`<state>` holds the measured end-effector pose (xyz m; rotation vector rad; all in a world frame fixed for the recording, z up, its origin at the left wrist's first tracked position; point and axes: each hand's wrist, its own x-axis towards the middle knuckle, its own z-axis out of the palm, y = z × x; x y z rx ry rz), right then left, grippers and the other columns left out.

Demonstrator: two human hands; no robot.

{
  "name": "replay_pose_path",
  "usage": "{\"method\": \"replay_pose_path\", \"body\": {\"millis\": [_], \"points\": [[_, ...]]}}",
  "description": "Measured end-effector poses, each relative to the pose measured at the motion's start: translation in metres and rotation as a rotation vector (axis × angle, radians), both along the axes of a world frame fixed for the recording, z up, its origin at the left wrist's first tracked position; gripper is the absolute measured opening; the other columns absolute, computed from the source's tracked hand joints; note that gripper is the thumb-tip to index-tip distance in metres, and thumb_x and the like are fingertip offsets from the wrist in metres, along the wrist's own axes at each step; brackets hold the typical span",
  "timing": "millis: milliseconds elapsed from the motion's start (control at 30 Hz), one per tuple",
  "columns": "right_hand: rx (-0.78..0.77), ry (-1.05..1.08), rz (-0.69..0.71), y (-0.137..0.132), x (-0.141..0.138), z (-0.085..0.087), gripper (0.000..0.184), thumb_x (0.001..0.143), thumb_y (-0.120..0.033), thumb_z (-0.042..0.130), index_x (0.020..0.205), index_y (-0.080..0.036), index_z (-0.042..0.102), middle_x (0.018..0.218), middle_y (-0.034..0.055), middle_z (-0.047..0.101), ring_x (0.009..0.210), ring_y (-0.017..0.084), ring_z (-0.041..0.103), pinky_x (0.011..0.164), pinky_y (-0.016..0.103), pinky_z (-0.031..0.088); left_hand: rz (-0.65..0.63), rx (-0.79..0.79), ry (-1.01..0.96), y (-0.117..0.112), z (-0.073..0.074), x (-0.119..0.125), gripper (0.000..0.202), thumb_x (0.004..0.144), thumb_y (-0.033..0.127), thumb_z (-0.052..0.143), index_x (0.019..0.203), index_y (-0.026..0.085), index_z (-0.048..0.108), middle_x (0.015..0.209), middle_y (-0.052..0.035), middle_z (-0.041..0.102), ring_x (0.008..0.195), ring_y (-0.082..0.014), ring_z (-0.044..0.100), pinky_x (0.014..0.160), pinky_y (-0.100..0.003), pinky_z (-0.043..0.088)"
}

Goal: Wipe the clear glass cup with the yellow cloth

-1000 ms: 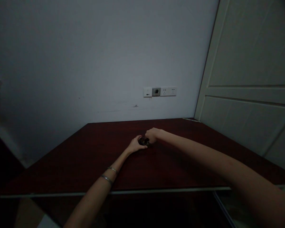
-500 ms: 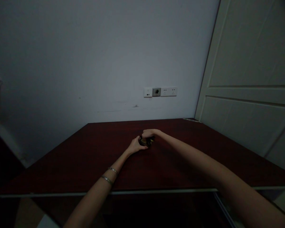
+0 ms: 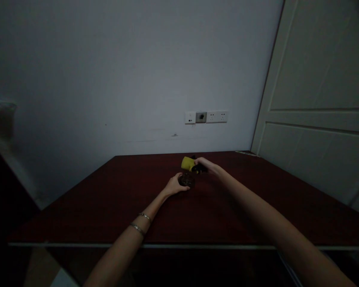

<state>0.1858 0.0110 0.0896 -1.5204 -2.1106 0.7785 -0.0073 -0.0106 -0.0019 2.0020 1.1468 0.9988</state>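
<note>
My left hand [image 3: 172, 185] curves its thumb and fingers around the left side of a small, round, dark glass dish [image 3: 187, 180]. The dish sits on the dark red tabletop, and its inside is too dark to make out. Just above and to the right of it, my right hand [image 3: 206, 162] is closed on a yellow-and-black object [image 3: 188, 164]. Its yellow end is broad and points left, and the black part lies at my fingers. The exact kind of this object cannot be told in the dim light. Two bracelets [image 3: 137, 229] circle my left wrist.
The tabletop [image 3: 113, 199] reaches back to a pale wall, with a light strip along its front edge [image 3: 77, 244]. Sockets and switches [image 3: 217, 116] are set in the wall above. A white panelled door [image 3: 320, 131] stands at the right.
My right hand has drawn up and right from the dish, with the yellow-and-black object now plainly showing in it. My left hand stays at the dish. The view has shifted slightly.
</note>
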Motion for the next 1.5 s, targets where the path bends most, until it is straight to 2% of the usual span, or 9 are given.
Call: {"method": "replay_pose_path", "body": {"millis": [100,233,333,600,733,1000,1267,1400,1500], "points": [[0.116,0.053,-0.012,0.005,0.011,0.001,0.038,0.071,-0.012,0.041,0.107,-0.008,0.052,0.093,0.0105,0.065,0.071,0.015,0.062,0.058,0.022,0.049,0.014,-0.024,-0.041,0.003,-0.004,0.001,0.086,0.046,0.032,0.078,0.121,0.012,0.042,0.115,-0.0139,0.055,0.107,-0.0261,0.051,0.094,-0.036,0.038],[0.482,-0.059,0.282,-0.004,0.019,-0.008,0.048,0.066,-0.006,0.047,0.111,-0.021,0.054,0.114,0.0025,0.058,0.100,0.017,0.054,0.084,0.030,0.043,-0.037,-0.071,-0.103,0.005,-0.003,0.002,0.087,0.047,0.026,0.078,0.123,0.012,0.039,0.116,-0.0139,0.055,0.110,-0.0262,0.049,0.096,-0.038,0.035],[0.669,-0.268,0.432,-0.017,0.019,-0.015,0.055,0.064,-0.001,0.046,0.112,-0.026,0.055,0.123,-0.0006,0.053,0.103,0.017,0.050,0.088,0.032,0.039,-0.124,-0.069,-0.119,0.004,0.000,0.001,0.082,0.050,0.026,0.076,0.122,0.012,0.039,0.115,-0.0124,0.055,0.107,-0.0244,0.051,0.095,-0.038,0.036],[0.804,-0.555,0.616,-0.024,0.012,-0.018,0.042,0.071,-0.014,0.055,0.111,-0.028,0.056,0.119,0.0030,0.056,0.103,0.022,0.044,0.080,0.035,0.034,-0.060,-0.110,-0.128,0.010,-0.004,-0.001,0.091,0.045,0.026,0.079,0.124,0.011,0.039,0.120,-0.0139,0.051,0.113,-0.0275,0.046,0.098,-0.040,0.033],[0.856,-0.637,0.680,-0.016,0.009,-0.021,0.030,0.077,-0.019,0.053,0.104,-0.027,0.059,0.113,0.0029,0.060,0.107,0.021,0.043,0.078,0.034,0.030,-0.106,-0.099,-0.116,0.011,-0.005,-0.001,0.087,0.046,0.026,0.079,0.122,0.010,0.040,0.119,-0.0142,0.052,0.111,-0.0263,0.048,0.097,-0.039,0.034],[1.019,-0.837,0.992,-0.001,0.001,-0.008,0.022,0.086,-0.022,0.043,0.101,-0.029,0.057,0.115,0.0003,0.058,0.110,0.019,0.039,0.081,0.034,0.026,-0.136,-0.087,-0.125,0.010,-0.004,-0.001,0.079,0.047,0.024,0.078,0.117,0.012,0.045,0.114,-0.0127,0.056,0.104,-0.0235,0.053,0.092,-0.036,0.039],[1.023,-0.867,0.822,-0.011,-0.005,-0.015,0.017,0.084,-0.022,0.045,0.086,-0.021,0.062,0.098,0.0041,0.065,0.101,0.022,0.044,0.082,0.037,0.028,-0.083,-0.038,-0.007,0.003,0.002,-0.002,0.072,0.049,0.033,0.076,0.111,0.012,0.048,0.105,-0.0101,0.060,0.097,-0.0226,0.057,0.085,-0.033,0.044],[0.843,-0.908,0.647,-0.021,-0.016,-0.012,0.015,0.079,-0.018,0.050,0.080,-0.018,0.065,0.084,0.0084,0.067,0.096,0.024,0.049,0.080,0.037,0.033,-0.023,-0.019,0.043,0.000,0.006,-0.001,0.075,0.047,0.035,0.077,0.112,0.011,0.049,0.105,-0.0107,0.060,0.097,-0.0238,0.056,0.085,-0.033,0.044],[0.595,-0.919,0.496,-0.028,-0.028,-0.004,0.017,0.074,-0.018,0.052,0.080,-0.013,0.067,0.085,0.0151,0.067,0.092,0.027,0.055,0.074,0.036,0.040,0.006,-0.009,0.053,0.000,0.006,-0.002,0.078,0.046,0.037,0.077,0.113,0.010,0.048,0.105,-0.0122,0.060,0.099,-0.0255,0.056,0.086,-0.034,0.043]]}}
